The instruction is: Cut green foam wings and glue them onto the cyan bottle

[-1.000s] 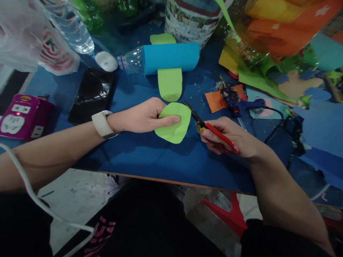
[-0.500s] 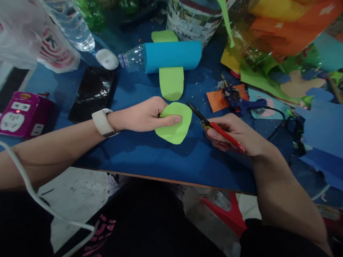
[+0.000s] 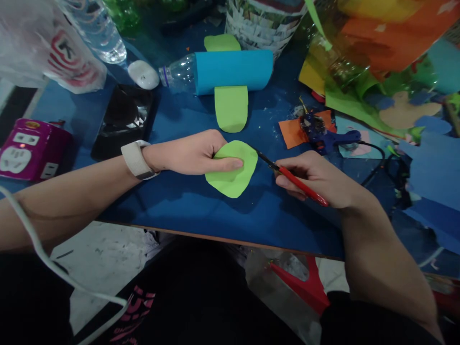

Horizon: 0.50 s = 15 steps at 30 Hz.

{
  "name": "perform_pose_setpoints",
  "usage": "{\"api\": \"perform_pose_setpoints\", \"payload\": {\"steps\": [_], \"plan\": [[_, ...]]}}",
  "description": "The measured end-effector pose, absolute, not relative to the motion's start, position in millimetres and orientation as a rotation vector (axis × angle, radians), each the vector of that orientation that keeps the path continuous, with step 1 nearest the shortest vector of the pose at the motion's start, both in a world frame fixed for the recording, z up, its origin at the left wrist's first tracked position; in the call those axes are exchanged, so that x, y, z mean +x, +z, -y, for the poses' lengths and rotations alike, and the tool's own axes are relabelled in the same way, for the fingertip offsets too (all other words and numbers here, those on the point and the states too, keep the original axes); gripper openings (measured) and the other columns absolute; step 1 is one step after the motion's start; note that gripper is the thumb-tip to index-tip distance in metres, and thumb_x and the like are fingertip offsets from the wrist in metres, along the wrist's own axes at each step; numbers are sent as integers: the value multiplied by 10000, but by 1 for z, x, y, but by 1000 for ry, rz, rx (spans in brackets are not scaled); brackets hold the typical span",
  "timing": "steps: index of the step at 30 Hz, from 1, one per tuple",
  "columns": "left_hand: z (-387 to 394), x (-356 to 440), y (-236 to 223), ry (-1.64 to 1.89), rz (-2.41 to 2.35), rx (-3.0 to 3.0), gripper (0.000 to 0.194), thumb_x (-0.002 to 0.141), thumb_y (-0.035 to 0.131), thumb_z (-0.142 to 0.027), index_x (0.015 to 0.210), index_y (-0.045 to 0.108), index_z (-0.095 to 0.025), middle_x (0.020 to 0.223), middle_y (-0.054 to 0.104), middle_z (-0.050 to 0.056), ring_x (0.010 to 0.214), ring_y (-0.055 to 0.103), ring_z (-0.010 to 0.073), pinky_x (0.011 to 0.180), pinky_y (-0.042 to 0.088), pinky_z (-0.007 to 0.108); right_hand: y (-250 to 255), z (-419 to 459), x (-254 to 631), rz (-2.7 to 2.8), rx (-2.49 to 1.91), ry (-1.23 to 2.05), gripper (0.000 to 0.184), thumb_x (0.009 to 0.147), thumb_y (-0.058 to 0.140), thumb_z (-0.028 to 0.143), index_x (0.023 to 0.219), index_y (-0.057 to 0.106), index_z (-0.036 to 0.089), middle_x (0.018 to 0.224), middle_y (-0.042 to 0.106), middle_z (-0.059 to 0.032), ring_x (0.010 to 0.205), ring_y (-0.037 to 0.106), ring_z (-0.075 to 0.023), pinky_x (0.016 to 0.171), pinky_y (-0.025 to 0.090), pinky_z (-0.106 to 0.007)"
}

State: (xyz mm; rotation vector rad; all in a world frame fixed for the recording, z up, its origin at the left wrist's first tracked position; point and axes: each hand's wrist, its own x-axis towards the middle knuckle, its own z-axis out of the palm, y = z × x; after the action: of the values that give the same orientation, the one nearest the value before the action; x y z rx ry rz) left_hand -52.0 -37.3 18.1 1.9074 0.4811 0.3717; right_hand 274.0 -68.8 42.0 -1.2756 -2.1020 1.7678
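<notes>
A rounded piece of light green paper [image 3: 233,182] is pinched in my left hand [image 3: 201,152], thumb on top and the other fingers hidden under it. My right hand [image 3: 312,179] grips red-handled scissors [image 3: 300,184], whose dark blades reach the paper's upper right edge. Whether the blades cut into the paper there, I cannot tell. Just beyond lies a clear plastic bottle [image 3: 181,75] on its side, wrapped in blue paper [image 3: 233,71]. A green paper flap [image 3: 232,109] sticks out from its near side, and another green flap [image 3: 223,42] from its far side.
A black phone [image 3: 124,120], a white rounded case [image 3: 143,74] and a purple power socket box [image 3: 30,149] sit at left. To the right are a blue glue gun [image 3: 334,139] and coloured paper scraps [image 3: 388,43]. A woven bucket [image 3: 264,24] stands behind the bottle.
The scissors drew slightly right, away from the paper, then their tips came back to its edge. The green paper has tilted a little in my left hand.
</notes>
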Motion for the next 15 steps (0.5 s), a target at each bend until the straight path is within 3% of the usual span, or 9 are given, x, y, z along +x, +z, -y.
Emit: {"api": "perform_pose_setpoints", "payload": {"steps": [15], "plan": [[37,-55,20,280,-527,1906,635,1196,634,-515,653,547,-195,604,494,-31,545,456,65,564,376,229,41,69,274,2148,-1262,1748,746,1044,806,838,713,483,253,624,416,32,557,344,-131,526,264,-352]]}}
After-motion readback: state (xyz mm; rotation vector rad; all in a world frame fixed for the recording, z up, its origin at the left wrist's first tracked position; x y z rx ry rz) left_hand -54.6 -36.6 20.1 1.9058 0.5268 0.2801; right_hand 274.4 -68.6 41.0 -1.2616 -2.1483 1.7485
